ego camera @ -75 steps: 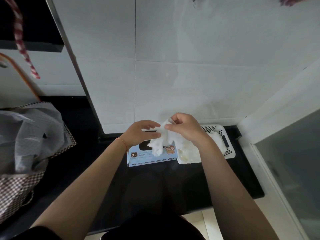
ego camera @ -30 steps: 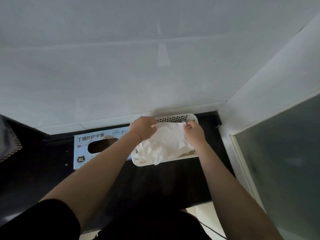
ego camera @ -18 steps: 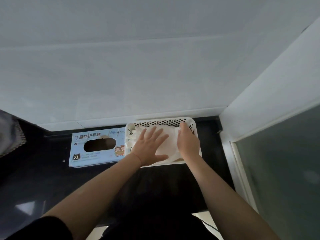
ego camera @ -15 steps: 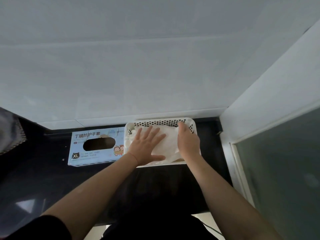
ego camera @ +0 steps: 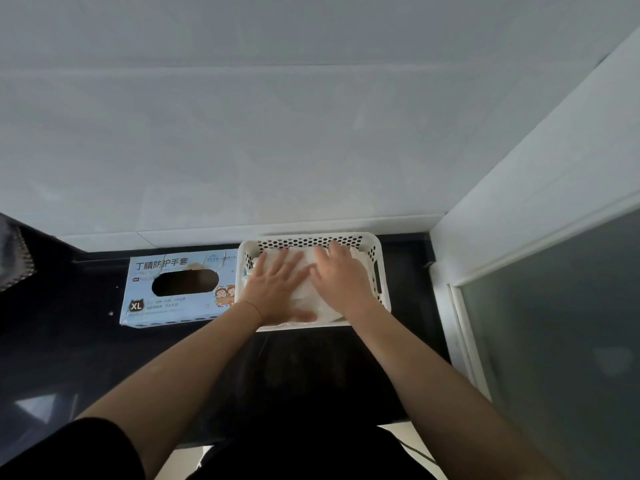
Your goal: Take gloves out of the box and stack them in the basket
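Note:
A white perforated basket (ego camera: 380, 268) stands on the black counter against the wall. White gloves (ego camera: 305, 292) lie piled inside it. My left hand (ego camera: 277, 289) presses flat on the pile's left side with fingers spread. My right hand (ego camera: 341, 278) lies flat on the right side, fingers straight toward the back wall. Just left of the basket sits the light blue glove box (ego camera: 138, 282), marked XL, with a dark oval opening on top; I cannot see what is inside it.
The black counter (ego camera: 69, 358) stretches left and toward me. A white tiled wall rises behind the basket. A white frame with frosted glass (ego camera: 554, 341) closes off the right side. A checked fabric bag (ego camera: 14, 261) shows at the far left edge.
Both hands pulled a glove from the box, carried it right and spread it over the basket. They now press flat on the pile; my right hand has slid closer to my left.

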{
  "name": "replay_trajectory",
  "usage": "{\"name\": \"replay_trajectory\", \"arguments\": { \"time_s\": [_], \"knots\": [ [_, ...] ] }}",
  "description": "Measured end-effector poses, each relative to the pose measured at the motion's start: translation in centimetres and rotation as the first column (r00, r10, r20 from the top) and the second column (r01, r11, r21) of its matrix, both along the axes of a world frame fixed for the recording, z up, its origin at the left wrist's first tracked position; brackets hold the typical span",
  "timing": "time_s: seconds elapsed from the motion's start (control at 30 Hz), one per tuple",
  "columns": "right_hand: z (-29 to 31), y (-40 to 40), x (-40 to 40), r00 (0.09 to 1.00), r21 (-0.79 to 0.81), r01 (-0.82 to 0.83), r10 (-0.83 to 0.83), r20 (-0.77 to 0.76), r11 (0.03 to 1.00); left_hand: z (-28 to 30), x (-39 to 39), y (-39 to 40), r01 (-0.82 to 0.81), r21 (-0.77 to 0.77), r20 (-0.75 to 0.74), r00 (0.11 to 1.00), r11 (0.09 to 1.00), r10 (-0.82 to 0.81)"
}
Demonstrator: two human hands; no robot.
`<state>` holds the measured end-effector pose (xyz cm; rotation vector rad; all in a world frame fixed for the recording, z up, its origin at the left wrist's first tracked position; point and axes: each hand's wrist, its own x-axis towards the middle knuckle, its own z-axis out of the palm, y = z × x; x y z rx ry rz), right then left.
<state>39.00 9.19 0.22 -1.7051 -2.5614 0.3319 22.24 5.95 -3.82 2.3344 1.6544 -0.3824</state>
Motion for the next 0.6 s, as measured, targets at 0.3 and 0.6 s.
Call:
{"name": "replay_trajectory", "arguments": {
  "time_s": [0.3,0.6],
  "knots": [
    [-2.0,-0.3,2.0,0.975,-0.323,0.191,-0.143,0.167,0.927,0.0,-0.7,-0.1,-0.085,-0.012,-0.054,0.995,0.996,0.084],
    [-2.2,-1.0,1.8,0.969,-0.344,0.234,-0.190,0.156,0.909,-1.0,-0.3,0.3,-0.049,-0.071,-0.143,0.989,0.996,0.038]
  ]
}}
